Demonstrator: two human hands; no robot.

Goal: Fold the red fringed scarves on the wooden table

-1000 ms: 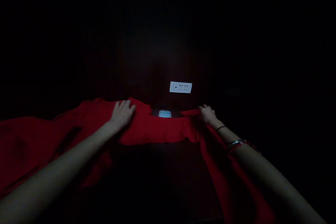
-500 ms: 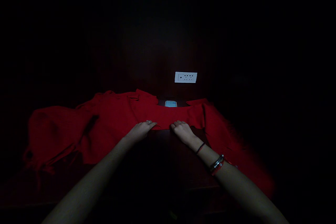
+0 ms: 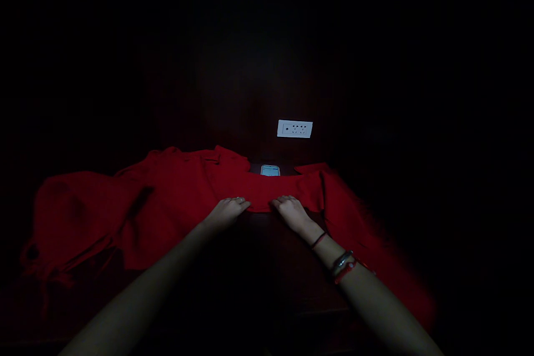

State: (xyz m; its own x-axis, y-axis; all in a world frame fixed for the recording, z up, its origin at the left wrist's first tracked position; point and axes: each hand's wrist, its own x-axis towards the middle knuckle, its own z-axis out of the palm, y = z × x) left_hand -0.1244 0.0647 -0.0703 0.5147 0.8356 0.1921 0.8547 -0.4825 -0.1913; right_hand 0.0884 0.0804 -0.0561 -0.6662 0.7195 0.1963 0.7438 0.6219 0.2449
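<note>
A wide red cloth [image 3: 267, 192] with loose strands at its left end lies across the dark tabletop. My left hand [image 3: 229, 210] grips its near edge a little left of the middle, thumb pointing inward and a ring on one finger. A short way to the right, my right hand [image 3: 291, 211] has its fingers curled over the same edge. The band of cloth between both hands looks fairly smooth, while the left part is bunched and folded. Bracelets circle my right forearm. My fingertips are partly hidden in the dim light.
Behind the cloth a phone [image 3: 270, 170] with a lit screen rests at the foot of the dark wall. A white power socket [image 3: 294, 128] is set in the wall above it. Deep shadow covers the surroundings.
The view has tilted up slightly, so the socket, phone and cloth sit a little lower. Both hands stay at the near edge of the cloth, with hardly any movement.
</note>
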